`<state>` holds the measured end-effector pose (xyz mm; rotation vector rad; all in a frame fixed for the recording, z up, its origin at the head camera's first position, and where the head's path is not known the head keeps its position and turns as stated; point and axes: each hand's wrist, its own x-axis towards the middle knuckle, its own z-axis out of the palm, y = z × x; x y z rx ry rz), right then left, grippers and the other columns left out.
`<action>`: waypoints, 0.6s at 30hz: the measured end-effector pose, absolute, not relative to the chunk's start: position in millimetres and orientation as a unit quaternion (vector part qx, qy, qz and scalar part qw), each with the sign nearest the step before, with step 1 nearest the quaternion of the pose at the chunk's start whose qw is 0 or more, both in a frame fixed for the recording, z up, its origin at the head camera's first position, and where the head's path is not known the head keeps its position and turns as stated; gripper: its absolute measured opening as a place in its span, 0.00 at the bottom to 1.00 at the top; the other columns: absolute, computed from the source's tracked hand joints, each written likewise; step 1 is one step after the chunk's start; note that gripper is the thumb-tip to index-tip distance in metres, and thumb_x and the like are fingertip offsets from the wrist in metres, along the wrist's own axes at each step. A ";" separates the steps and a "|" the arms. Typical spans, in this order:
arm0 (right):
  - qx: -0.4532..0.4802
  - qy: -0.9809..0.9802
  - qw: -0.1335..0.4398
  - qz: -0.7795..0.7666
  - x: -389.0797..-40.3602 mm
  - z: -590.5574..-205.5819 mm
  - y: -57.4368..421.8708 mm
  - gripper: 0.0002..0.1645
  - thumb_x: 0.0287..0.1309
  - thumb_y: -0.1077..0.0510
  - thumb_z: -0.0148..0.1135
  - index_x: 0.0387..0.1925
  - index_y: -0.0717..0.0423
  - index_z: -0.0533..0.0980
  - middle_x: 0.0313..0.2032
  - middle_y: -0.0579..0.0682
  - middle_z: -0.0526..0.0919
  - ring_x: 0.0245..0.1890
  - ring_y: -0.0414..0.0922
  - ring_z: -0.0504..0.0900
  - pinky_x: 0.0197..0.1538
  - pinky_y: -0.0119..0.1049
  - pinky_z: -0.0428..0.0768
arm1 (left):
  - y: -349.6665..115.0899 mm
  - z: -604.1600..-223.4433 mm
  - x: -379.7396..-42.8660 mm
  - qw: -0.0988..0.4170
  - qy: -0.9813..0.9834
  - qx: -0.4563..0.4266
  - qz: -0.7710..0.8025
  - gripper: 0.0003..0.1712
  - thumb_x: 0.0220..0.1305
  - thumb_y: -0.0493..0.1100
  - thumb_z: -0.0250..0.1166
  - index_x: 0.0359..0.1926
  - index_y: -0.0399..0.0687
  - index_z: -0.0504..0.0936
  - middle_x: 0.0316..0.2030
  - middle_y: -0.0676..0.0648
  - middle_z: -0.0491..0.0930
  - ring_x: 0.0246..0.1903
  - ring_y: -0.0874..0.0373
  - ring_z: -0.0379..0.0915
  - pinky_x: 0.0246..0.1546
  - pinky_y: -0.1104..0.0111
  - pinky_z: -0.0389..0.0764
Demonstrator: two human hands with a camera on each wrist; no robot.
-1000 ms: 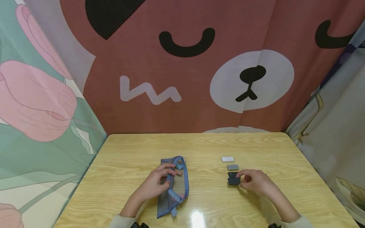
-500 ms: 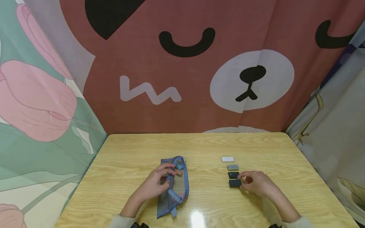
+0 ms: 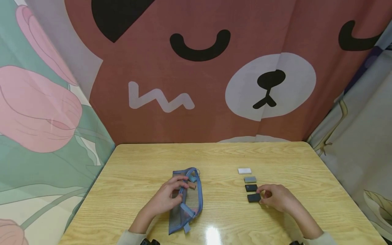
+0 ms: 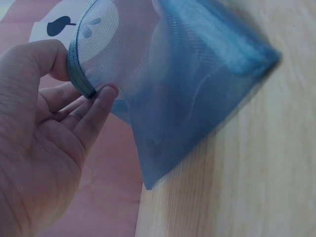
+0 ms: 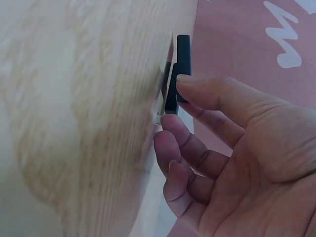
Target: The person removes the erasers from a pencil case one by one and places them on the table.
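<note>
My left hand point(image 3: 166, 197) grips the zipped rim of a blue mesh zip pouch point(image 3: 176, 219), which lies unzipped on the table. In the left wrist view the pouch point(image 4: 173, 123) hangs from the pinch of thumb and fingers. Inside the opening I see a small brown block point(image 3: 192, 185) and something light blue point(image 3: 192, 178). My right hand point(image 3: 277, 197) pinches the right end of a small black eraser-shaped block point(image 3: 253, 198) between thumb and forefinger, at table level. Just beyond it lies a second black block point(image 3: 250, 188), apart from it and close to my forefinger.
Behind the black blocks lie a grey block point(image 3: 249, 179) and a white block point(image 3: 244, 171), roughly in a column. Everything rests on a wood-grain table point(image 3: 137, 160). A printed bear curtain point(image 3: 208, 126) stands along its back edge, with more curtains at both sides.
The near black block has slid a little right and toward me with my right hand, opening a gap from the other black block. My left hand and the pouch have stayed put.
</note>
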<state>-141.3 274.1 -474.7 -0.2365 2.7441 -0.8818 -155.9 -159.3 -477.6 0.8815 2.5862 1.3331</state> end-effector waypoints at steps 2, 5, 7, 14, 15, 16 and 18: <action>-0.079 0.942 0.125 -0.300 -141.4 -475.2 274.0 0.15 0.53 0.60 0.74 0.44 0.50 0.83 0.25 0.44 0.75 0.23 0.42 0.70 0.26 0.32 0.67 | -159.3 -478.0 -156.0 0.051 0.850 0.288 0.439 0.18 0.62 0.30 0.60 0.53 0.41 0.82 0.68 0.44 0.68 0.65 0.46 0.69 0.54 0.59 0.81; -0.076 0.943 0.126 -0.299 -141.9 -476.0 273.8 0.14 0.53 0.60 0.73 0.44 0.50 0.83 0.25 0.44 0.75 0.24 0.42 0.70 0.27 0.33 0.67 | -159.4 -478.5 -156.3 0.051 0.851 0.287 0.438 0.18 0.62 0.30 0.60 0.53 0.41 0.82 0.69 0.44 0.68 0.64 0.46 0.69 0.54 0.59 0.82; -0.074 0.943 0.125 -0.298 -142.2 -476.5 273.7 0.15 0.52 0.60 0.73 0.43 0.50 0.83 0.25 0.44 0.75 0.24 0.43 0.70 0.27 0.33 0.67 | -159.5 -478.7 -156.4 0.053 0.851 0.286 0.438 0.18 0.62 0.30 0.60 0.53 0.41 0.82 0.69 0.44 0.68 0.64 0.46 0.70 0.53 0.59 0.82; -0.066 0.944 0.124 -0.298 -142.5 -476.7 272.9 0.16 0.50 0.62 0.74 0.42 0.51 0.82 0.25 0.44 0.74 0.24 0.43 0.70 0.28 0.33 0.66 | -159.8 -478.6 -156.7 0.049 0.851 0.288 0.436 0.18 0.62 0.31 0.60 0.53 0.42 0.82 0.69 0.43 0.68 0.64 0.46 0.69 0.53 0.58 0.81; -0.065 0.944 0.126 -0.299 -142.5 -476.8 272.8 0.16 0.50 0.62 0.74 0.42 0.51 0.82 0.25 0.44 0.74 0.24 0.43 0.70 0.28 0.33 0.66 | -159.9 -478.7 -156.8 0.048 0.851 0.289 0.435 0.18 0.62 0.31 0.60 0.53 0.42 0.82 0.69 0.43 0.68 0.65 0.46 0.69 0.54 0.58 0.81; -0.065 0.944 0.127 -0.299 -142.5 -476.9 272.8 0.16 0.50 0.62 0.74 0.42 0.51 0.82 0.25 0.45 0.74 0.24 0.43 0.70 0.28 0.33 0.66 | -159.9 -478.9 -156.9 0.047 0.851 0.290 0.434 0.18 0.62 0.31 0.60 0.53 0.42 0.82 0.68 0.43 0.69 0.65 0.46 0.69 0.55 0.58 0.81; -0.063 0.943 0.127 -0.299 -142.6 -476.8 272.4 0.16 0.50 0.62 0.74 0.42 0.51 0.82 0.25 0.45 0.74 0.24 0.43 0.70 0.28 0.33 0.66 | -160.0 -479.4 -157.0 0.047 0.852 0.290 0.434 0.18 0.61 0.31 0.61 0.53 0.42 0.83 0.68 0.43 0.69 0.65 0.46 0.68 0.55 0.58 0.81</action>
